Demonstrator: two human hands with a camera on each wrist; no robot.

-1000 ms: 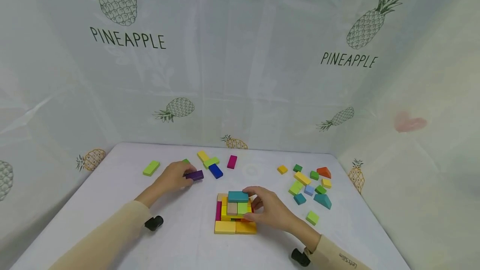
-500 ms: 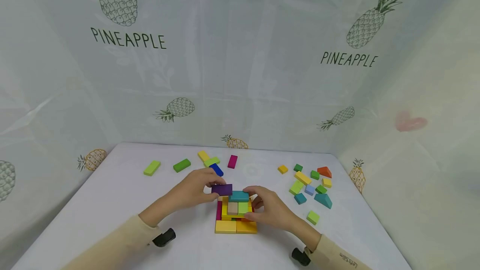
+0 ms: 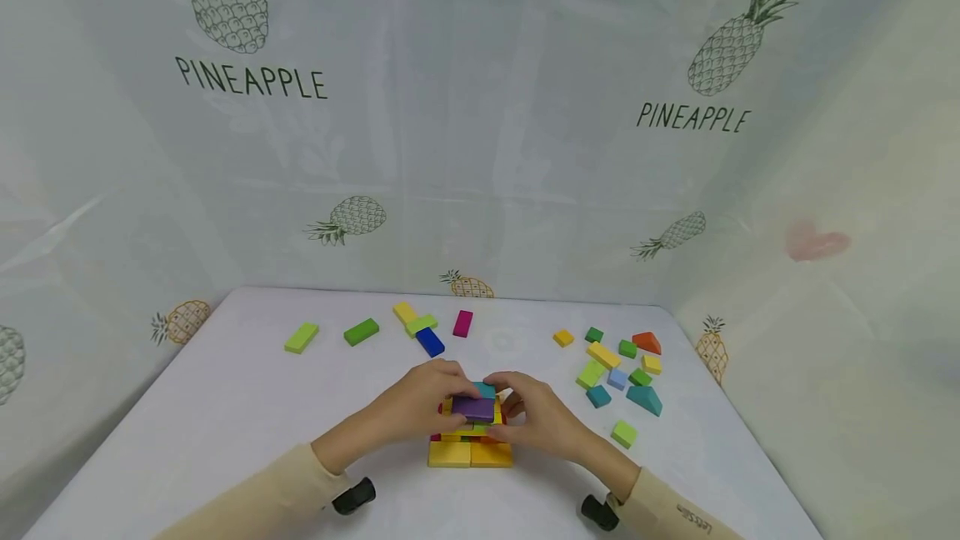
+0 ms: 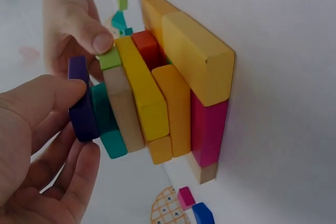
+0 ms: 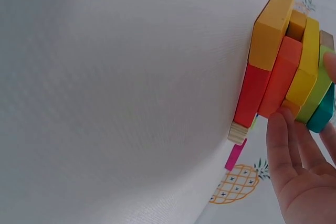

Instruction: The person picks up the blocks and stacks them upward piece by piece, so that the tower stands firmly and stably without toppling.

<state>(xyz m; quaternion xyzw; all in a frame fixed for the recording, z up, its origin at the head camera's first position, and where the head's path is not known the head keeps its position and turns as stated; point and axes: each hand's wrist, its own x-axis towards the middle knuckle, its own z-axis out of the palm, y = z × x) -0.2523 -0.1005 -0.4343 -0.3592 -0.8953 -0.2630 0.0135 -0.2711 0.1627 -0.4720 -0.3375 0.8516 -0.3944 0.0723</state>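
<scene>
My left hand point(image 3: 416, 405) pinches a dark purple block point(image 4: 83, 103) between thumb and fingers, over the top of a stepped block tower point(image 3: 470, 454). In the left wrist view, the purple block is right at the teal block point(image 4: 109, 129) on the upper layer. Thumb and fingers of my right hand point(image 3: 546, 421) are curled round the tower's right side. Its thumb lies at a lime block point(image 4: 110, 59); in the right wrist view its fingertips meet the orange and teal blocks. Yellow, red and magenta blocks form the lower layers.
Several loose blocks lie at the back left, among them a blue block point(image 3: 431, 342) and a green block point(image 3: 362, 332). More lie to the right, including a teal triangle point(image 3: 645, 399) and a red-orange block point(image 3: 647, 343). A pineapple-print cloth point(image 3: 480, 148) hangs behind the white table point(image 3: 225, 407).
My left hand has carried the purple block rightward from the back left of the table to over the tower. My right hand stays at the tower's side.
</scene>
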